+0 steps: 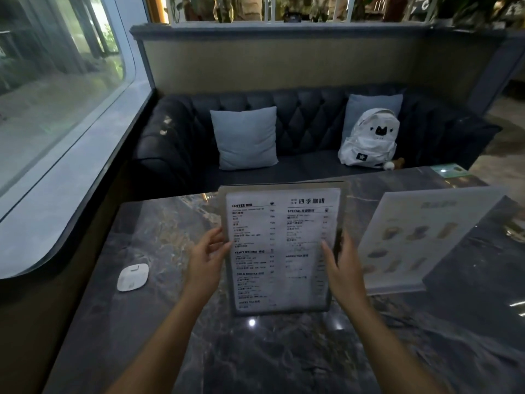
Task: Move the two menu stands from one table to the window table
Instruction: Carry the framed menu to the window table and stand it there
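Note:
A clear acrylic menu stand with a black-and-white text drinks menu (281,245) stands upright at the middle of the dark marble window table (159,322). My left hand (206,263) grips its left edge and my right hand (342,268) grips its right edge. A second menu stand with pictures of drinks and pastries (420,240) stands on the table just to the right, angled, untouched by either hand.
A small white square device (132,277) lies on the table at the left. Beyond the table is a dark tufted sofa (306,120) with two light cushions and a white backpack (369,139). A large window (56,66) runs along the left.

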